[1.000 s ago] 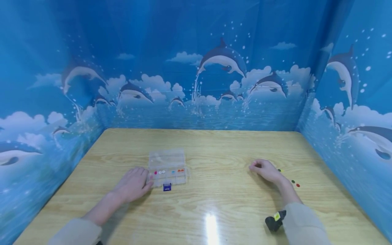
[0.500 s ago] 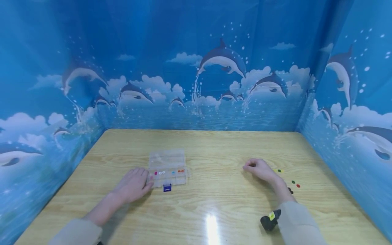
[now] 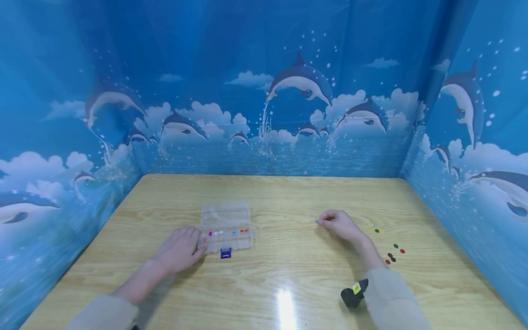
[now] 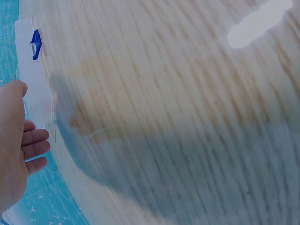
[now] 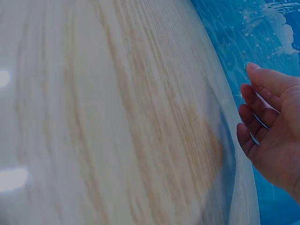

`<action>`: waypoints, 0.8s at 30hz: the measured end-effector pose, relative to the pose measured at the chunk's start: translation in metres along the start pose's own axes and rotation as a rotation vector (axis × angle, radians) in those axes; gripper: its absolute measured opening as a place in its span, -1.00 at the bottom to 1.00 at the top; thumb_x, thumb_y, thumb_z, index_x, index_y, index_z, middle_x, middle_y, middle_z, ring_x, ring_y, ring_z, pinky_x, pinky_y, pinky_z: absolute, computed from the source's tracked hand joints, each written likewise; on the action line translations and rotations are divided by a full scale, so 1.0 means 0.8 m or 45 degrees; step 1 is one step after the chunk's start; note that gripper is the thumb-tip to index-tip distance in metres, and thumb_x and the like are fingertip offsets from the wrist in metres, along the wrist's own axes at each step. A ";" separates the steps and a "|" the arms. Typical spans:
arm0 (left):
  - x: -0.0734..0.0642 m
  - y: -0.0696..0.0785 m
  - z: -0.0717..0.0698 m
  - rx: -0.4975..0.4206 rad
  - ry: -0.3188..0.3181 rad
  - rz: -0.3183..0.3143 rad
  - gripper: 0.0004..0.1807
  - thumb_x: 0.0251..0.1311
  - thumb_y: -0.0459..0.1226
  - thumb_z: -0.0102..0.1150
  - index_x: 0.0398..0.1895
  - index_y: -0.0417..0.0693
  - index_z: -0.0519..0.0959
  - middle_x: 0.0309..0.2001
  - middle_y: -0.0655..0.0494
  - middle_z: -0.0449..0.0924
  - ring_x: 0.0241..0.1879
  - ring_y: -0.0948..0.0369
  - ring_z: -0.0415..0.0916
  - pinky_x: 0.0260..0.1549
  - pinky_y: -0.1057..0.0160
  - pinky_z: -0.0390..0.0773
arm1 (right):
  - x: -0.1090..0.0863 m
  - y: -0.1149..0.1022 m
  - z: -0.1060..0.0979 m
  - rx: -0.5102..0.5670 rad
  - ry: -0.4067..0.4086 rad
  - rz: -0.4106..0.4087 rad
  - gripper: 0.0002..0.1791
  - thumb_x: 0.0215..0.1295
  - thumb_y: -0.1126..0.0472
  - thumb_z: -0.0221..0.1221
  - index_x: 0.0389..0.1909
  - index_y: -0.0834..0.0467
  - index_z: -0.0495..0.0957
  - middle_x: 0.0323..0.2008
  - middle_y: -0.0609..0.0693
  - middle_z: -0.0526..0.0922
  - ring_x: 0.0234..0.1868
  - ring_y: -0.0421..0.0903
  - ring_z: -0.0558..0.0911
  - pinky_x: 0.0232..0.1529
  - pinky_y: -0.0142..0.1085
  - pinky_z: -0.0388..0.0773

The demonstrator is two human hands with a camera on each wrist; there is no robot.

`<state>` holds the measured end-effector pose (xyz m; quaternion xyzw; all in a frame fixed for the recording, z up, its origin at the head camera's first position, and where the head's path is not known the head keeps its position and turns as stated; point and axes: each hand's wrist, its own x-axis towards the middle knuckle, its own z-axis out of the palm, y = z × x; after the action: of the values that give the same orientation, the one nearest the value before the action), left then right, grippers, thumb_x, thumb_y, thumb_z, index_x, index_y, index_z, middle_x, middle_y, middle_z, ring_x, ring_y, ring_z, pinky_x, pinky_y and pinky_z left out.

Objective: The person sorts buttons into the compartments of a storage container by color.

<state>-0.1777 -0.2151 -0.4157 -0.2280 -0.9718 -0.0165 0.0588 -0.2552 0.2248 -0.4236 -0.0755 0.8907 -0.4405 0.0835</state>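
My left hand (image 3: 178, 250) holds the left end of a clear plastic compartment box (image 3: 237, 243), its thumb at the front corner and its fingers along the side. The box's lid (image 3: 225, 214) lies back, and a dark blue latch (image 3: 225, 253) sticks out in front. Pink, white, blue and orange buttons lie in the back compartments, among them a white button (image 3: 221, 232) and an orange button (image 3: 244, 230). Over the table to the right, my right hand (image 3: 340, 224) pinches a small blue-green button (image 3: 317, 222) between thumb and forefinger; its edge also shows in the right wrist view.
Several loose buttons lie right of my right forearm: a green button (image 3: 396, 246), a red button (image 3: 402, 251) and a black button (image 3: 393, 260) among them. A blue dolphin-printed curtain (image 3: 264, 151) borders the wooden table (image 3: 284, 197) at the back and sides.
My right hand has moved left with the blue-green button, which now shows at the fingertips. Black and red buttons by the forearm have come into sight. The left hand and box have stayed put.
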 end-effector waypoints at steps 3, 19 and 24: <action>0.000 0.000 0.000 -0.002 -0.002 -0.002 -0.63 0.25 -0.06 0.02 -0.23 -0.24 0.45 -0.28 -0.05 0.43 -0.15 -0.01 0.41 0.01 -0.06 0.39 | 0.002 -0.004 0.004 0.002 -0.003 -0.021 -0.78 0.23 0.16 0.18 -0.25 0.26 0.56 -0.27 0.04 0.57 -0.16 -0.02 0.49 -0.16 -0.20 0.42; 0.000 -0.002 0.005 -0.002 0.014 0.006 -0.66 0.25 -0.05 0.01 -0.27 -0.20 0.44 -0.28 -0.04 0.43 -0.15 0.00 0.41 0.02 -0.05 0.38 | 0.015 -0.020 0.029 0.060 -0.012 -0.143 -0.83 0.17 0.22 0.22 -0.33 0.28 0.57 -0.36 -0.01 0.57 -0.25 -0.10 0.49 -0.21 -0.28 0.42; 0.000 -0.003 0.006 0.000 0.024 0.007 -0.65 0.24 -0.05 0.02 -0.27 -0.21 0.45 -0.30 -0.03 0.43 -0.17 0.00 0.41 -0.02 -0.05 0.40 | 0.019 -0.024 0.037 0.052 -0.045 -0.169 -0.82 0.19 0.22 0.21 -0.32 0.28 0.57 -0.36 -0.01 0.57 -0.25 -0.10 0.49 -0.23 -0.28 0.44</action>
<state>-0.1792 -0.2169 -0.4205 -0.2305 -0.9705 -0.0182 0.0678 -0.2627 0.1873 -0.4269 -0.1403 0.8730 -0.4615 0.0715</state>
